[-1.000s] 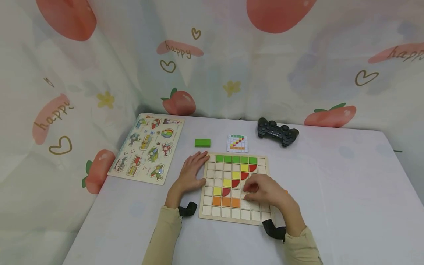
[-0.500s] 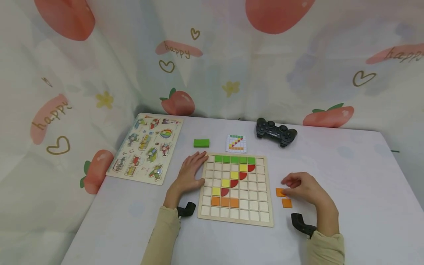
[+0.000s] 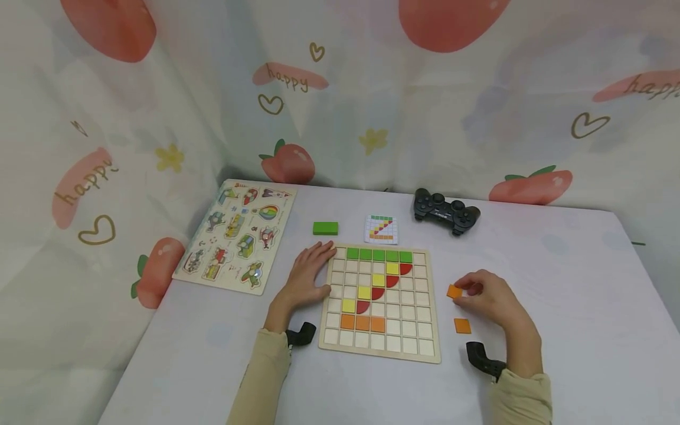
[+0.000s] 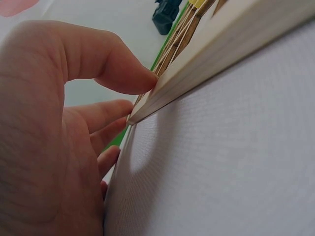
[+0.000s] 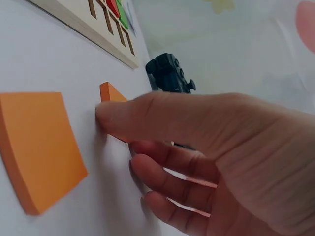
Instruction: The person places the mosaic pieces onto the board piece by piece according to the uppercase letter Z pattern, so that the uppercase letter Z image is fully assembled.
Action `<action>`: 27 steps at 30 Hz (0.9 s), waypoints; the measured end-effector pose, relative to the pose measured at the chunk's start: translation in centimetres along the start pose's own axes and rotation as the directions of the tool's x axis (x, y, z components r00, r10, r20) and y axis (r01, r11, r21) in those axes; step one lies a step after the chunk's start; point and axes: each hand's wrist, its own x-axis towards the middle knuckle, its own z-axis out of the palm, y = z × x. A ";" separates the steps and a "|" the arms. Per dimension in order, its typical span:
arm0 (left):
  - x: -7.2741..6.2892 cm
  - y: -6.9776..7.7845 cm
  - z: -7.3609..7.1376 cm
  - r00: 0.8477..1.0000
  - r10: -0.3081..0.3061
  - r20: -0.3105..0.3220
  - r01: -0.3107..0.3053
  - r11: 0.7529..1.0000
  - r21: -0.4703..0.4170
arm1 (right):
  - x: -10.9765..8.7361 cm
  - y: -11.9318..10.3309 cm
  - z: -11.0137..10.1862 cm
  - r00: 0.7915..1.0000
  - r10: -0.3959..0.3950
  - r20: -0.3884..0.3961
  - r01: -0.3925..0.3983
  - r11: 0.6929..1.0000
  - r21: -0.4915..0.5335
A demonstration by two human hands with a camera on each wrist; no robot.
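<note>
Right of the wooden grid board (image 3: 406, 348), my right hand (image 3: 491, 298) pinches an orange square tile (image 3: 453, 291) between thumb and fingers. In the right wrist view the thumb covers part of that tile (image 5: 112, 93). A second orange tile (image 5: 42, 147) lies flat on the table closer to me. My left hand (image 3: 305, 280) rests at the board's left edge, fingers extended, its thumb tip touching the rim (image 4: 170, 81). Set in the board are a green row (image 3: 379, 254), a diagonal of yellow squares (image 3: 363, 293) with red quarter-rounds (image 3: 378, 293), and three orange squares (image 3: 363, 323).
Behind the board lie a green block (image 3: 325, 228), a small pattern card (image 3: 381, 229) and a black game controller (image 3: 446, 211). A picture puzzle board (image 3: 234, 236) is at the back left. A printed curtain (image 3: 340, 118) hangs along the table's far edge.
My right hand went from over the board to the orange tiles on the right, took one and shifted it slightly away from the other. The left hand stayed at the board's edge.
</note>
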 end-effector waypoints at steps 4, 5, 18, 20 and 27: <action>0.1 0.0 0.0 1.000 -0.005 0.011 0.005 1.000 0.005 | 0.2 -0.5 0.4 1.000 -0.024 0.000 0.024 1.000 0.000; 0.1 0.0 0.0 1.000 -0.006 0.012 0.006 1.000 0.006 | 0.3 -0.6 0.5 1.000 -0.022 0.010 0.022 1.000 0.005; 0.1 0.4 -0.1 1.000 -0.003 0.009 0.003 1.000 -0.006 | 0.1 -1.6 0.5 0.994 0.020 0.108 -0.022 1.000 0.017; 0.1 0.4 -0.1 1.000 -0.004 0.011 0.004 1.000 -0.005 | 0.0 -1.8 0.4 0.994 0.000 0.111 -0.002 1.000 0.026; -0.2 0.6 -0.3 1.000 -0.015 0.009 0.015 1.000 -0.001 | -0.1 -4.0 0.6 0.979 -0.163 0.119 0.150 0.982 0.112</action>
